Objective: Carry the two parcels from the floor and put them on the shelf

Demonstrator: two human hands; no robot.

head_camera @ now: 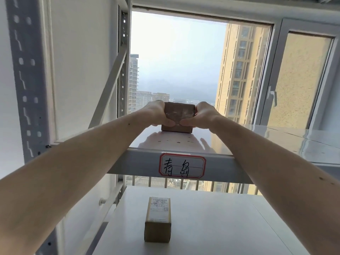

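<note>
A small brown cardboard parcel (178, 113) rests on the upper shelf board (165, 142), near its back edge by the window. My left hand (158, 113) grips its left side and my right hand (202, 115) grips its right side, thumbs pressed on the near face. Both arms reach up and forward. A second parcel (157, 219), a narrow cardboard box with a white shipping label on top, stands on the lower shelf board (220, 227), apart from both hands.
The upper shelf's front beam carries a red-bordered handwritten label (182, 165). A perforated metal upright (25, 80) and a diagonal brace (108, 91) stand at the left. Behind the shelf is a window (176, 61) with a handle (273, 97) at the right.
</note>
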